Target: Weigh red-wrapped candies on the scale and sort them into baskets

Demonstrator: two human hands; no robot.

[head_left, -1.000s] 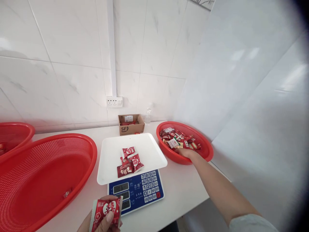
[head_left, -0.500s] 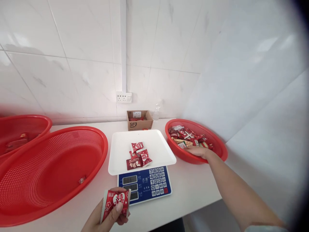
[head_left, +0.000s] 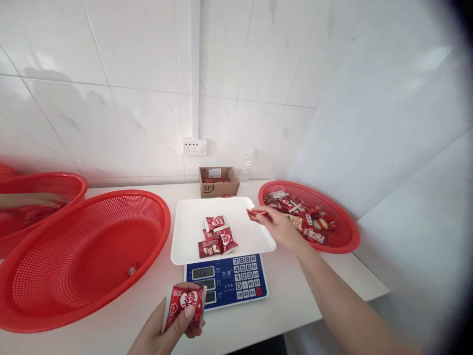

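My left hand (head_left: 173, 328) is closed on a red packet with a white emblem (head_left: 184, 305), held low in front of the blue scale keypad (head_left: 226, 280). My right hand (head_left: 278, 228) pinches a small red candy packet (head_left: 256, 214) over the right edge of the white scale tray (head_left: 185, 244). Several red packets (head_left: 218, 236) lie in a little heap on that tray. Just behind my right hand sits a red basket (head_left: 347, 236) holding several mixed candies (head_left: 299, 212).
A large red mesh basket (head_left: 74, 305) on the left holds one small candy (head_left: 132, 269). Behind it another red basket (head_left: 48, 180) has another person's hand (head_left: 40, 199) in it. A cardboard box (head_left: 219, 182) stands by the wall under a socket (head_left: 194, 146). The counter's edge runs on the right.
My right hand has come out of the right basket with a small red packet and moved left over the scale tray. Another person's hand has come into view in the far left basket.
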